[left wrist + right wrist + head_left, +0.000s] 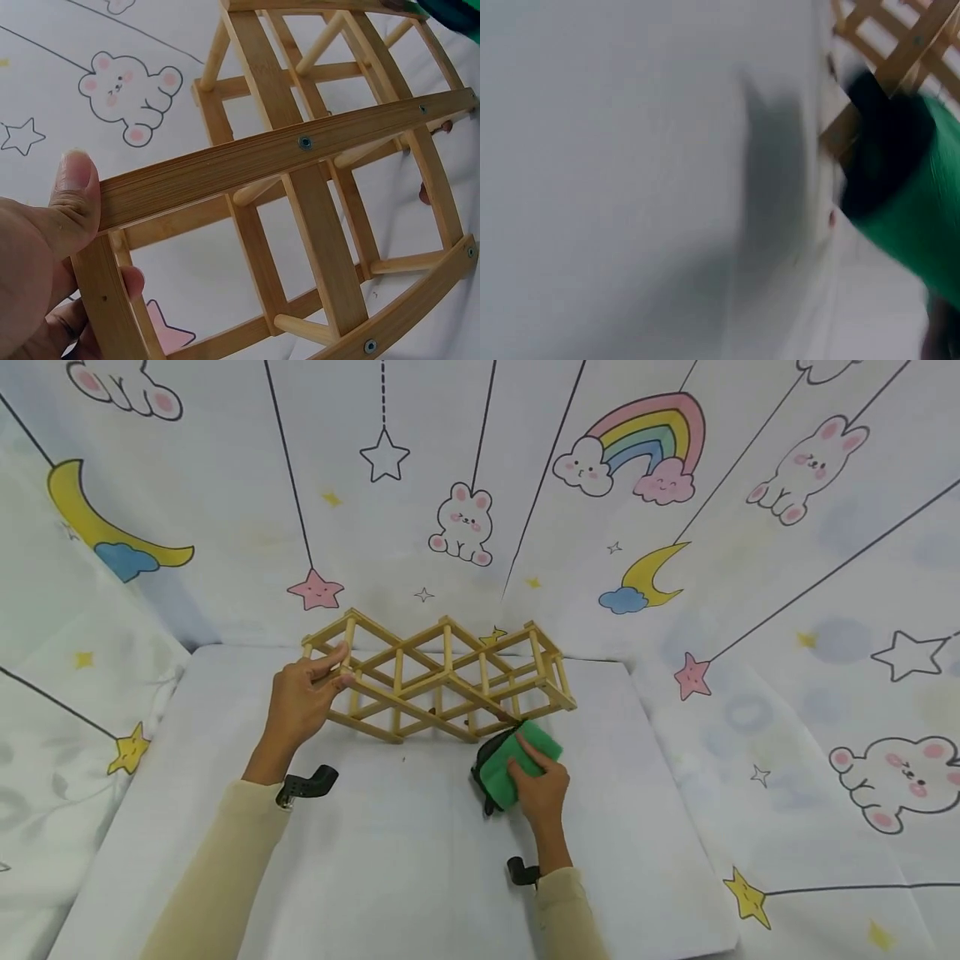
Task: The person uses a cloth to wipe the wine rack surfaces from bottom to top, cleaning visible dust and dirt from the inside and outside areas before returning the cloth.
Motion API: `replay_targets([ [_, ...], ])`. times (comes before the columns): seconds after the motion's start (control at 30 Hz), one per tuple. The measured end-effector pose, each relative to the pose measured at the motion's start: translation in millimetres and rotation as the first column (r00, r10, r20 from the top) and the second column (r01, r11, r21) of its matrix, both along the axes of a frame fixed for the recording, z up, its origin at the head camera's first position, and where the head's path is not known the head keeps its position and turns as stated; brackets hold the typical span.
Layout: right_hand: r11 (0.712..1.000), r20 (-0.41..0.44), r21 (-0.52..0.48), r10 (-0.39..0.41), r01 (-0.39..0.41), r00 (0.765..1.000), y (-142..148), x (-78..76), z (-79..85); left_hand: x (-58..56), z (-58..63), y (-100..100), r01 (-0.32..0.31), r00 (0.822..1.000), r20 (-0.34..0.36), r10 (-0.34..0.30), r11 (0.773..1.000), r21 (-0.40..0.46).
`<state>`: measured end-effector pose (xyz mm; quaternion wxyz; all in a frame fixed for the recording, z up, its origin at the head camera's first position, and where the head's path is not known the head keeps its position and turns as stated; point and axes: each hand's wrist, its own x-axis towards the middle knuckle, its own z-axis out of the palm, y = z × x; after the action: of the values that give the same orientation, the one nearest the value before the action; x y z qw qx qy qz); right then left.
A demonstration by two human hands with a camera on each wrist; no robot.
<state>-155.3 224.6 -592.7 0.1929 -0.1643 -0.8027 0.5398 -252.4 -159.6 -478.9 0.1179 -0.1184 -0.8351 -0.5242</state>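
Observation:
A folding wooden lattice rack [447, 677], made of crossed slats joined by round dowels, is spread out near the back of the white surface. My left hand [303, 697] grips its left end; in the left wrist view the thumb [75, 187] lies on a slat and the fingers go round behind. My right hand [542, 785] holds a soft green-and-black bundle [498, 781] by the rack's lower front edge, probably a cloth, though its kind is unclear. Blurred in the right wrist view, the bundle's black end [885, 150] is close to a slat; contact cannot be told.
White sheeting [390, 868] covers the work surface. Behind and beside it hang white cloth walls printed with rabbits, stars, moons and a rainbow [652, 439]. Small reddish-brown bits [425, 193] show by the rack's lower slats.

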Motion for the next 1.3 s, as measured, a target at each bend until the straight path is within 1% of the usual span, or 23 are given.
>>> replay_targets([
  [0.03,0.999,-0.103,-0.032,-0.044,0.041,0.994,-4,0.7,1.9,-0.6,0.3,1,-0.002,1.000,-0.005,0.002,1.000,-0.008],
  [0.1,0.991,-0.291,-0.089,-0.123,0.101,0.949,-10,-1.5,7.8,-1.3,1.3,2,-0.006,1.000,-0.017,0.006,1.000,-0.010],
  [0.13,0.989,-0.349,-0.103,-0.140,0.111,0.927,-13,-4.4,11.0,-1.1,2.0,2,-0.011,1.000,-0.020,0.011,1.000,-0.008],
  [0.17,0.990,-0.376,-0.103,-0.131,0.099,0.917,-14,-7.6,14.1,-0.7,2.4,2,-0.017,1.000,-0.019,0.017,1.000,-0.007],
  [0.23,0.996,-0.331,-0.084,-0.062,0.036,0.941,-15,-12.5,20.2,0.6,2.8,2,-0.025,1.000,-0.010,0.025,1.000,-0.005],
  [0.33,0.997,-0.178,-0.022,0.073,-0.078,0.981,-11,-14.1,26.5,1.3,2.7,1,-0.019,1.000,-0.001,0.019,1.000,0.001],
  [0.4,0.991,-0.088,0.030,0.135,-0.133,0.987,-9,-10.9,30.7,0.8,2.6,1,-0.009,1.000,-0.009,0.009,1.000,0.003],
  [0.47,0.991,-0.092,0.058,0.124,-0.119,0.988,-8,-7.5,33.3,0.3,2.7,0,-0.002,1.000,-0.022,0.002,1.000,0.010],
  [0.6,0.997,-0.215,0.031,0.070,-0.065,0.974,-12,-8.1,32.9,-0.8,3.5,-1,0.007,1.000,-0.029,-0.007,1.000,0.009],
  [0.63,0.997,-0.218,0.039,0.068,-0.061,0.974,-14,-9.8,31.5,-0.8,3.8,-1,0.006,1.000,-0.027,-0.006,1.000,0.008],
  [0.73,0.992,-0.139,0.100,0.090,-0.076,0.986,-21,-13.2,27.2,-0.2,3.8,-1,0.004,1.000,-0.013,-0.004,1.000,0.002],
  [0.8,0.982,-0.103,0.154,0.125,-0.108,0.987,-27,-11.6,27.1,0.2,2.5,-1,0.009,1.000,-0.001,-0.009,1.000,0.010],
  [0.83,0.978,-0.120,0.170,0.145,-0.124,0.982,-31,-9.9,27.8,0.7,2.2,-1,0.007,1.000,0.004,-0.007,1.000,0.007],
  [0.87,0.974,-0.170,0.177,0.175,-0.145,0.970,-34,-8.5,29.8,1.0,2.1,-1,0.008,1.000,0.006,-0.008,1.000,0.003],
  [0.9,0.968,-0.228,0.188,0.209,-0.167,0.951,-38,-7.6,32.6,1.1,2.2,-2,0.007,1.000,0.006,-0.007,1.000,0.000],
  [0.97,0.949,-0.331,0.228,0.287,-0.219,0.899,-45,-9.3,36.9,1.1,2.8,-2,0.007,1.000,0.002,-0.007,1.000,-0.003],
  [1.0,0.939,-0.353,0.253,0.315,-0.234,0.881,-46,-11.8,38.1,1.0,3.3,-2,0.006,1.000,0.001,-0.006,1.000,-0.001],
  [1.03,0.933,-0.358,0.270,0.325,-0.236,0.875,-46,-14.8,37.8,1.0,3.8,-2,0.004,1.000,0.001,-0.004,1.000,0.004],
  [1.07,0.934,-0.350,0.280,0.314,-0.221,0.883,-45,-17.8,36.4,0.9,3.7,-2,0.004,1.000,0.002,-0.004,1.000,0.006],
  [1.17,0.958,-0.217,0.270,0.158,-0.096,0.963,-33,-20.8,24.5,0.0,1.5,-1,0.020,1.000,0.021,-0.021,1.000,0.022],
  [1.2,0.966,-0.165,0.253,0.096,-0.052,0.982,-27,-19.4,19.6,-0.3,0.5,0,0.026,0.999,0.024,-0.026,0.999,0.026],
  [1.23,0.970,-0.112,0.243,0.038,-0.009,0.993,-21,-16.5,14.9,-0.6,-0.4,0,0.029,0.999,0.025,-0.029,0.999,0.026],
  [1.3,0.973,-0.032,0.225,-0.044,0.050,0.999,-11,-8.7,9.3,-1.0,-1.7,1,0.033,0.999,0.022,-0.034,0.999,0.027],
])
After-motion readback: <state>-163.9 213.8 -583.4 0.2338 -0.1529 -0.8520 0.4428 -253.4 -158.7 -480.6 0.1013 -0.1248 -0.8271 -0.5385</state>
